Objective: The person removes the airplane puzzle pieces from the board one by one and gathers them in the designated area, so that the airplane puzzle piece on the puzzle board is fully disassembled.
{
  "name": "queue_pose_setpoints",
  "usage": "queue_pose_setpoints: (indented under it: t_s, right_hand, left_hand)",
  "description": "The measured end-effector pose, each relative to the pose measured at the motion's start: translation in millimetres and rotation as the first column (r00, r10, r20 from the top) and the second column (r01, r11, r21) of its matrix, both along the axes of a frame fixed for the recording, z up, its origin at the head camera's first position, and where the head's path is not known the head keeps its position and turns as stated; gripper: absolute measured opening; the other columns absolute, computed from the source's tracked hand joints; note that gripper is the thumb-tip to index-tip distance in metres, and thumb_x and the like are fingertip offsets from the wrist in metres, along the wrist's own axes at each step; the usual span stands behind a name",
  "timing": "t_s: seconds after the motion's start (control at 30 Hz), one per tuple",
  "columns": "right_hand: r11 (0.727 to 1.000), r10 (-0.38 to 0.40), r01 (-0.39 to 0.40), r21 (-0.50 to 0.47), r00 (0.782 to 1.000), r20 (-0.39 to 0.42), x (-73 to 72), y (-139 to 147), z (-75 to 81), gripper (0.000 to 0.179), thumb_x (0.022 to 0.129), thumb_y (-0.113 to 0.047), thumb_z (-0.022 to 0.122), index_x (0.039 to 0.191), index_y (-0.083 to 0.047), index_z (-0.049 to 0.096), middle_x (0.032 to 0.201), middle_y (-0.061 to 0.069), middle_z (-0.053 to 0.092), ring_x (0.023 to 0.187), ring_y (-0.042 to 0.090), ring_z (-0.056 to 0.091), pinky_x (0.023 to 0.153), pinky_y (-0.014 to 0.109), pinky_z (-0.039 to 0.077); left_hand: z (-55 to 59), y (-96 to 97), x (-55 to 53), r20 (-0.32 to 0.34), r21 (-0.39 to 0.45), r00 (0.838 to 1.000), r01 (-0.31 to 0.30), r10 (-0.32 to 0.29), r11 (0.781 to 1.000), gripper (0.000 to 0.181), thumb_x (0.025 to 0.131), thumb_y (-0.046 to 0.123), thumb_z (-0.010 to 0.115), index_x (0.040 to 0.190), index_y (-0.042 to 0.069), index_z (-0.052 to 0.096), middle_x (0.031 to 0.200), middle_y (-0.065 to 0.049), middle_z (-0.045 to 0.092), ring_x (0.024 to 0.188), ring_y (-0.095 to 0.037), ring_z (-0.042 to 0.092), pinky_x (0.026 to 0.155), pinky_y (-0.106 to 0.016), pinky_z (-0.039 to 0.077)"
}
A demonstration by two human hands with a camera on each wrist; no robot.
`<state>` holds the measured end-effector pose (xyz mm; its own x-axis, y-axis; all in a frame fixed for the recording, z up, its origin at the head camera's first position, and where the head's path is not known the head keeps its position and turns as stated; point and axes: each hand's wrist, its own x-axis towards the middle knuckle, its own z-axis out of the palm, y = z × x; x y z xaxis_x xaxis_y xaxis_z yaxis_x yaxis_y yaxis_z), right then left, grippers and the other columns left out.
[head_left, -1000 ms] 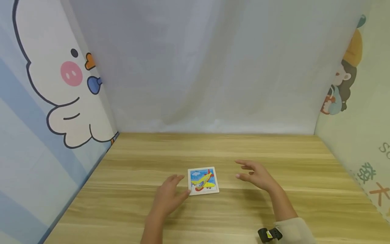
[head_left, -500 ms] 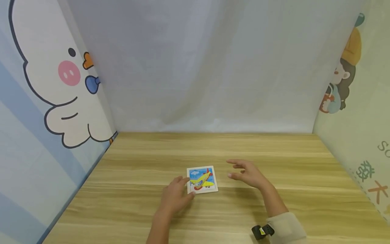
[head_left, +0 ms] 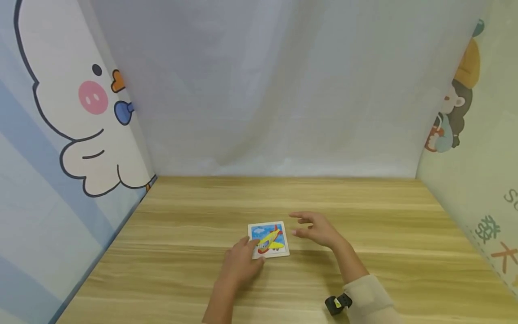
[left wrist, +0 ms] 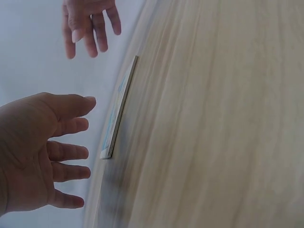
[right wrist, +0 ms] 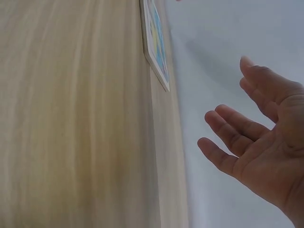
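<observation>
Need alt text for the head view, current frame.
A square airplane picture lies on a wooden table, a person's left hand overlapping its left edge in this view, the right hand just off its right edge. Behind hangs a pale sheet between cartoon-printed walls.

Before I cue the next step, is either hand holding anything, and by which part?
Nothing is held. The left hand hovers over the left side of the airplane picture board; the right hand is apart from its right edge.
</observation>
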<state>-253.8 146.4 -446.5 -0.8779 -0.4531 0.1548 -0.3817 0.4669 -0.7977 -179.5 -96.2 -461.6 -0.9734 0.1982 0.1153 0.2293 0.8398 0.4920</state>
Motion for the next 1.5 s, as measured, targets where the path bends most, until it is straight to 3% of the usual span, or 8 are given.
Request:
queue_pose_setpoints:
  t_s: [0.37, 0.7, 1.17, 1.33, 1.5]
  right_hand:
    - [1.0, 0.023, -0.022, -0.021, 0.999, 0.034, -9.1, -13, -3.5, 0.044, 0.085, -0.007, 0.067, 0.127, 0.0, 0.055, 0.131, 0.019, 0.05, 0.113, 0.04, 0.05, 0.086, 0.05, 0.046]
    - [0.999, 0.048, -0.048, -0.016, 0.998, 0.044, -14.4, -25, -5.7, 0.044, 0.085, -0.011, 0.068, 0.126, 0.0, 0.055, 0.129, 0.019, 0.051, 0.112, 0.041, 0.05, 0.084, 0.049, 0.047]
    - [0.998, 0.056, -0.055, -0.012, 0.998, 0.043, -21.7, -36, -7.9, 0.043, 0.086, -0.01, 0.067, 0.126, 0.001, 0.055, 0.126, 0.018, 0.054, 0.11, 0.037, 0.053, 0.083, 0.045, 0.049]
    - [0.996, 0.088, -0.088, -0.002, 0.996, 0.014, -27.4, -46, -13.6, 0.041, 0.087, -0.012, 0.067, 0.124, 0.002, 0.056, 0.122, 0.018, 0.056, 0.105, 0.034, 0.056, 0.082, 0.043, 0.049]
    - [0.995, 0.091, -0.092, 0.025, 0.995, 0.033, -31.1, -57, -15.8, 0.038, 0.087, -0.01, 0.066, 0.122, 0.001, 0.058, 0.117, 0.018, 0.058, 0.1, 0.029, 0.057, 0.077, 0.038, 0.051]
  left_hand:
    - [-4.7, 12.3, -0.4, 0.065, -0.093, 0.996, 0.07, -0.064, 0.993, 0.048, 0.086, 0.025, 0.062, 0.13, 0.009, 0.054, 0.136, -0.022, 0.042, 0.123, -0.046, 0.035, 0.091, -0.066, 0.03]
    - [-7.4, 21.7, 2.5, 0.12, -0.062, 0.989, 0.091, -0.083, 0.994, 0.056, 0.086, 0.027, 0.063, 0.137, 0.01, 0.046, 0.144, -0.02, 0.033, 0.129, -0.051, 0.021, 0.096, -0.067, 0.022]
    - [-6.1, 23.8, 2.4, 0.165, -0.102, 0.98, 0.13, -0.112, 0.986, 0.057, 0.085, 0.03, 0.064, 0.136, 0.011, 0.048, 0.144, -0.016, 0.034, 0.13, -0.048, 0.021, 0.095, -0.068, 0.024]
    - [-4.8, 23.1, 3.5, 0.172, -0.118, 0.978, 0.138, -0.117, 0.983, 0.058, 0.085, 0.031, 0.064, 0.136, 0.01, 0.046, 0.145, -0.017, 0.032, 0.13, -0.049, 0.021, 0.095, -0.068, 0.023]
    - [-4.9, 21.4, 2.9, 0.175, -0.115, 0.977, 0.141, -0.12, 0.983, 0.058, 0.086, 0.031, 0.064, 0.137, 0.011, 0.045, 0.145, -0.021, 0.029, 0.13, -0.05, 0.019, 0.095, -0.069, 0.023]
